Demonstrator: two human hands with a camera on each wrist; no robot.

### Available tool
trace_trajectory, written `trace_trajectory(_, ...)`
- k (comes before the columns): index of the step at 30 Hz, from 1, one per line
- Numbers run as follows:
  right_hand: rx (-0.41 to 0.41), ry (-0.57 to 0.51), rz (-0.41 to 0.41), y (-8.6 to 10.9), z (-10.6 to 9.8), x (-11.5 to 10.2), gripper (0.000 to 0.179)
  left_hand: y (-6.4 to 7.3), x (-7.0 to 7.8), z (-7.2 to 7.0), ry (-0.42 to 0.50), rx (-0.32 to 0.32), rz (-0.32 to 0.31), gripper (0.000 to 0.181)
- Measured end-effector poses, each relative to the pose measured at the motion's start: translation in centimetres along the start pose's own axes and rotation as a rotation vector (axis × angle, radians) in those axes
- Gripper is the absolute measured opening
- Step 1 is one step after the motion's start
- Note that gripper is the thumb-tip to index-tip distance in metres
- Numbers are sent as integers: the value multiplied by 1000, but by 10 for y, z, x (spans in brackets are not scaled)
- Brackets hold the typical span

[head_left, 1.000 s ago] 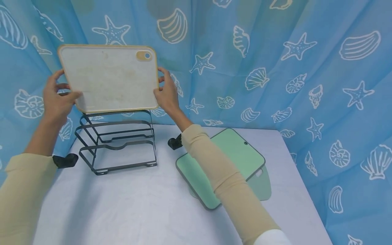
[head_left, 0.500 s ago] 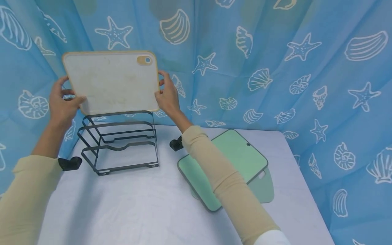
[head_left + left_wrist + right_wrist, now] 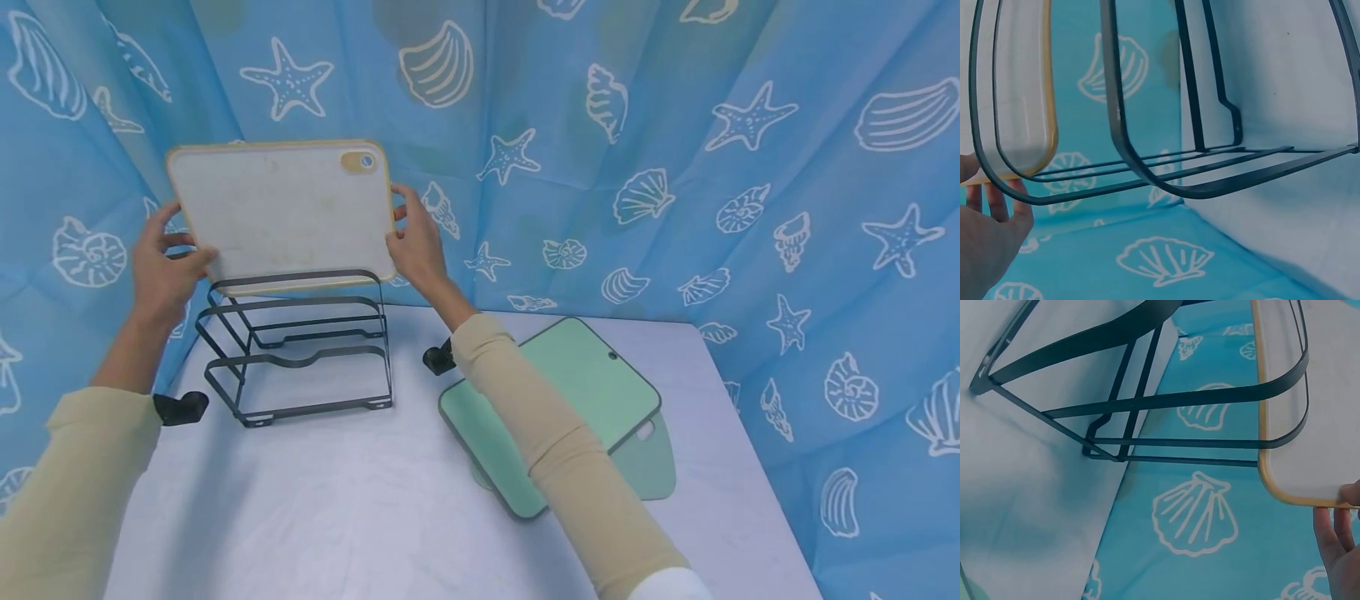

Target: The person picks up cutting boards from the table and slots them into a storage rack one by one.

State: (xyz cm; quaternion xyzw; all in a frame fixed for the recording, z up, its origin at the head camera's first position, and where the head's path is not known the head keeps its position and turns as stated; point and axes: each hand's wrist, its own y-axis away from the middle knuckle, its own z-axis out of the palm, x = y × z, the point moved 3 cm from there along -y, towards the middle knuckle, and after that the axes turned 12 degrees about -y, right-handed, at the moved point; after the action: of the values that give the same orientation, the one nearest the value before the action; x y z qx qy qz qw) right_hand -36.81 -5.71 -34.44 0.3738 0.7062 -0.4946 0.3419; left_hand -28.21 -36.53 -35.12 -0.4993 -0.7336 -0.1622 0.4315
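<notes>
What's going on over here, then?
Someone is holding a white board with a yellow edge, the fingers of the left hand and right hand gripping its two sides. It is at the back of a black wire rack, its lower edge behind a top bar; whether it touches the rack, I can't tell. Two green boards lie overlapping on the white table, to the right.

White table (image 3: pixel 315 500): dark metal rack (image 3: pixel 294 363) left, overlapping green boards (image 3: pixel 581 375) right.
</notes>
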Motion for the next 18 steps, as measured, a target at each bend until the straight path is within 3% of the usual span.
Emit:
trace_trajectory(11,-25,-21,39,6,-2,11,59,3,-7,3,-19,-8,52,68)
trace_trajectory(18,-31,-11,47,7,2,14,57,1,-15,5,1,-8,-8,66)
